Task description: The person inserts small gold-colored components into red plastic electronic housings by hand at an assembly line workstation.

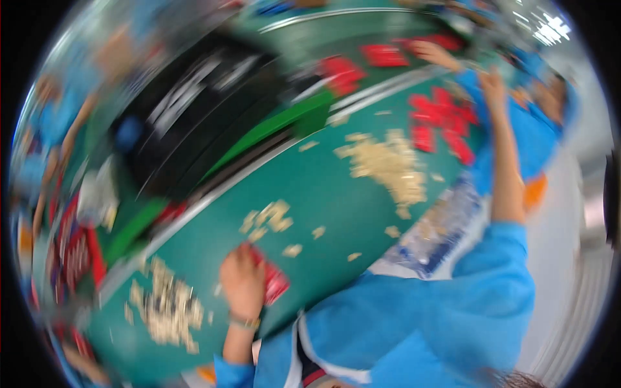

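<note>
My left hand (pixel 243 278) is closed over the left edge of a flat red packet (pixel 276 284), low over the green table. My right arm stretches far out to the upper right. At its end my right hand (pixel 493 90) is beyond a heap of red packets (pixel 443 116), its fingers smeared by motion; whether it holds anything cannot be made out. A loose group of small cream-coloured pieces (pixel 275 216) lies just past my left hand. Left of that hand spreads a pile of similar pieces (pixel 168 307).
A larger cream pile (pixel 388 165) lies on the green table (pixel 310 194). A clear plastic bag with blue print (pixel 433 226) is at the near edge. Beyond a metal rail stands a black bin (pixel 194 110). A co-worker's hand (pixel 433 53) reaches toward red packets (pixel 385 55) across the rail.
</note>
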A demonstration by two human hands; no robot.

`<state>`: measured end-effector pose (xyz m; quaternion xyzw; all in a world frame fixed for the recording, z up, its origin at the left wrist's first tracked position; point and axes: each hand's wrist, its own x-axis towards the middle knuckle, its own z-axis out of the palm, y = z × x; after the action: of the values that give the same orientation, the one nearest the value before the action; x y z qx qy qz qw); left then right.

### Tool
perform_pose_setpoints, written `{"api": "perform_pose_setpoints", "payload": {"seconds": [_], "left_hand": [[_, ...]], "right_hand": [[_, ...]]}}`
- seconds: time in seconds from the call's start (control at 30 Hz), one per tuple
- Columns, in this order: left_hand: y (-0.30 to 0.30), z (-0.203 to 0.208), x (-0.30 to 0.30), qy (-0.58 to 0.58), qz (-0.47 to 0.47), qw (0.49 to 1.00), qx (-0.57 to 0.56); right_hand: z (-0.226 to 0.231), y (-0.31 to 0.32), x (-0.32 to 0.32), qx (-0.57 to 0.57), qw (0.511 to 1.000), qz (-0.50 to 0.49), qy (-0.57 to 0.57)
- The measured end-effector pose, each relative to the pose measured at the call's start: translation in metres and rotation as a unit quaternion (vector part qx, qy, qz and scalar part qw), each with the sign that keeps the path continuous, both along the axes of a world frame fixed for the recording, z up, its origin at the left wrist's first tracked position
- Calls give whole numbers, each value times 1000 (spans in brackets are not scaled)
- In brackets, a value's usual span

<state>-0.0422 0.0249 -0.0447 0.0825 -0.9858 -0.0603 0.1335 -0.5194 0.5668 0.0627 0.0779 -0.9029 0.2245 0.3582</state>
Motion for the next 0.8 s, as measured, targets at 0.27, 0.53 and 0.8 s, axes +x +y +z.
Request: {"api": "perform_pose_setpoints", "payload": {"seconds": [0.27,0.53,0.8], "left_hand": [[-2,-7,-1,-20,-40,998,-49],[-77,26,92,124,190,968,110],[-189,-44,197,217,365,798,427]], "right_hand": [[-62,-337,337,79,795,565,-204],[-105,-397,398,194,649,733,-62],[-66,-653,471,-110,537,821,162]]}}
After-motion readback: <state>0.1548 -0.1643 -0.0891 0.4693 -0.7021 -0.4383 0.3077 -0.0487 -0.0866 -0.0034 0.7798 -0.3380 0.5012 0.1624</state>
